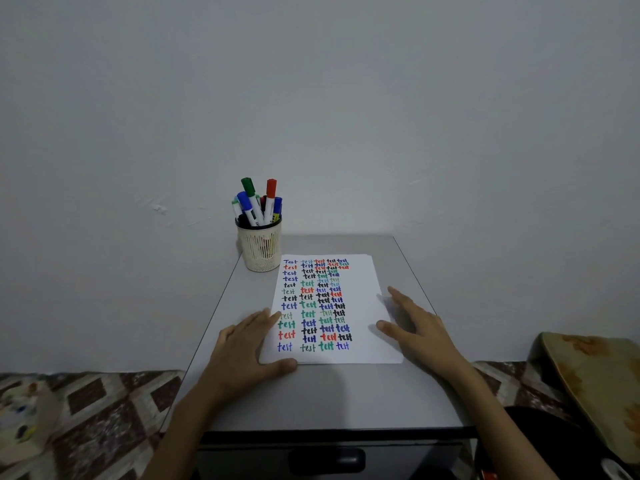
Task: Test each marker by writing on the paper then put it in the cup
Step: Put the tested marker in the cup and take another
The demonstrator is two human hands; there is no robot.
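Observation:
A white sheet of paper (pixel 363 299) lies on the grey table top (pixel 329 396), covered with rows of the word "test" in blue, red, green and black. A cream mesh cup (pixel 260 249) stands at the table's far left corner, holding several markers (pixel 258 202) with green, red and blue caps. My left hand (pixel 246 351) rests flat on the paper's left edge, fingers straight. My right hand (pixel 415 323) lies flat over the paper's right edge, fingers spread. Neither hand holds a marker.
A plain white wall stands right behind the table. Patterned brown fabric (pixel 86 417) lies left of and below the table, and a yellowish cushion (pixel 595 382) sits at the right. A dark drawer handle (pixel 327 460) shows under the table's front edge.

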